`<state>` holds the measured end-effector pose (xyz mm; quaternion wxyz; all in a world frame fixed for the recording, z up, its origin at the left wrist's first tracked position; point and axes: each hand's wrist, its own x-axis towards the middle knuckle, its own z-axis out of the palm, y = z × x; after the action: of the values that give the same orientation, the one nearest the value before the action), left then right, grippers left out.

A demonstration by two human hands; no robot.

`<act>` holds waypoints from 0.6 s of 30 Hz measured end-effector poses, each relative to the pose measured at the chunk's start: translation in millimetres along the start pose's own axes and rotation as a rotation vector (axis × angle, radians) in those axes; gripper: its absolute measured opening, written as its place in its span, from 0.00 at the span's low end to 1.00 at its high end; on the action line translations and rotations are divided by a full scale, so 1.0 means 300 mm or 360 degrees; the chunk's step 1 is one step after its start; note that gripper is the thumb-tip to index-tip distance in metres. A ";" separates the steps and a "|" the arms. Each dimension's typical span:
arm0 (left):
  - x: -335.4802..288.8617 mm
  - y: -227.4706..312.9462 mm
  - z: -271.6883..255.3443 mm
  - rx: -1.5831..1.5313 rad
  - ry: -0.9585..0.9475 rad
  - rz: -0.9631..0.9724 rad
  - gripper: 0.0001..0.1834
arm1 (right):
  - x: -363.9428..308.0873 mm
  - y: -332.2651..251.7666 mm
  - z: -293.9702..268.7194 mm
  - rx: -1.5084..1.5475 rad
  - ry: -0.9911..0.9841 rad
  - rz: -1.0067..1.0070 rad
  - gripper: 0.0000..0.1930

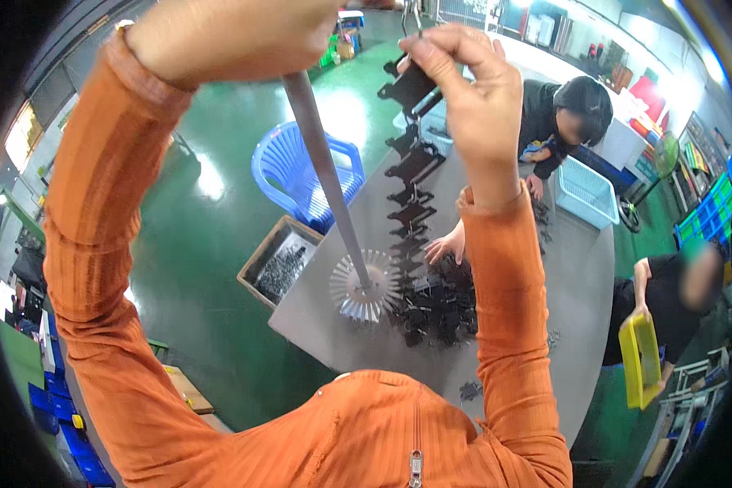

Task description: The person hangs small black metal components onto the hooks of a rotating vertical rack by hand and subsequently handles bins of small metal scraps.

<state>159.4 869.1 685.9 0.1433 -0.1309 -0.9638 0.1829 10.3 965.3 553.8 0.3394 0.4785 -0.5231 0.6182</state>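
My right hand (472, 81) is raised at the top and pinches a flat black notched part (415, 88). A thin metal hook (412, 18) shows just above its fingers. Below that part hangs a long string of similar black parts (415, 175), joined by small metal links and reaching toward the table. My left hand (236, 37), blurred and cut by the top edge, looks closed at the upper end of a grey pole (321, 150); what lies in its fingers is hidden. At the pole's lower end is a slotted metal disc (364, 285).
On the grey table (350, 350) lies a pile of black parts (439, 313). Across it a co-worker (573, 114) reaches in beside a light-blue basket (586, 191). Another person at right holds a yellow crate (641, 362). A blue chair (305, 171) and a cardboard box (281, 260) stand left.
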 end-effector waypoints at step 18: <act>0.003 -0.003 0.007 0.0030 0.0548 0.0059 0.20 | -0.039 0.482 -0.773 -0.1210 -0.0283 0.0590 0.12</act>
<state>157.6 867.9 684.5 0.3040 -0.1766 -0.9207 0.1696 -174.1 1159.5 497.4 0.3285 0.2687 -0.8180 0.3883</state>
